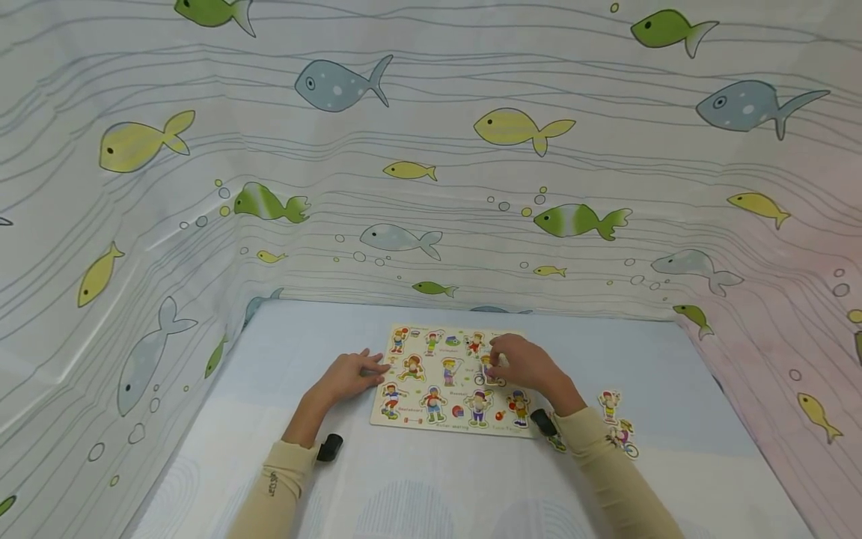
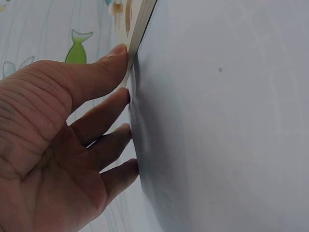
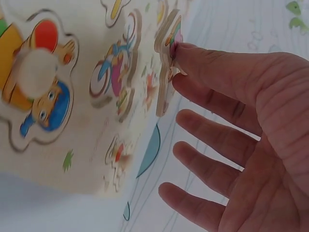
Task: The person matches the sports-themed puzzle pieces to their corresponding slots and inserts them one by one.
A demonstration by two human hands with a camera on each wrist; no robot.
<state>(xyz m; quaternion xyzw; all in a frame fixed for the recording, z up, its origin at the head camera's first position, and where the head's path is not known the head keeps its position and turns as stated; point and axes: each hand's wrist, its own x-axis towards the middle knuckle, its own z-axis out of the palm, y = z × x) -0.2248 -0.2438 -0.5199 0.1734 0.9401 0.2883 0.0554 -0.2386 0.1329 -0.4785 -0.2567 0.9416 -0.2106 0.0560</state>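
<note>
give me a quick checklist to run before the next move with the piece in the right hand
1. Right hand has a grip: ok, it pinches the held piece.
2. Left hand at the puzzle board: ok, it touches the left edge.
3. Puzzle board flat on the table: ok, as far as the head view shows.
4. Held piece lying flush: not ok, the right wrist view shows it standing up from the board.
5. Held piece lined up with its slot: cannot tell, the pinch hides too much.
6. Loose cyclist piece clear of the board: ok, it lies apart, to the right.
</note>
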